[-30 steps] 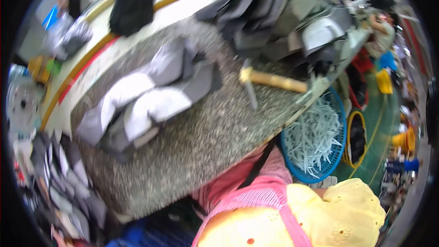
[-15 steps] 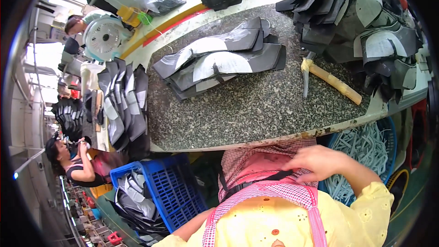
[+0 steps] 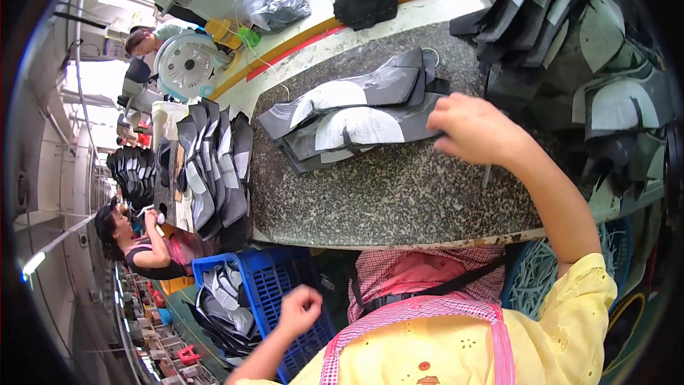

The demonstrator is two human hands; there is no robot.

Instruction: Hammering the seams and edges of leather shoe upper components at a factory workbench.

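Observation:
My right hand [image 3: 476, 128] is at the right end of a stack of black cut pieces [image 3: 360, 129] with white half-round patches, perhaps shoe uppers. Its fingers are closed on the end of the front piece. Beside that stack's back edge shows a second, similar piece [image 3: 335, 98]. Under my right forearm the hammer is mostly hidden; only the thin tip of its metal head [image 3: 486, 176] shows. My left hand [image 3: 301, 310] is closed in a loose fist with nothing seen in it, above the blue crate [image 3: 274, 299] at my left.
Piles of similar black pieces lie at the table's left [image 3: 214, 171] and back right [image 3: 541, 21]. A blue basket of pale strips [image 3: 531, 292] stands below the speckled tabletop [image 3: 385, 207]. A white fan [image 3: 187, 65] and two other people are at the left.
My right hand has risen from my lap to the right end of the stack, and its arm now covers the hammer. My left hand has come into view above the crate.

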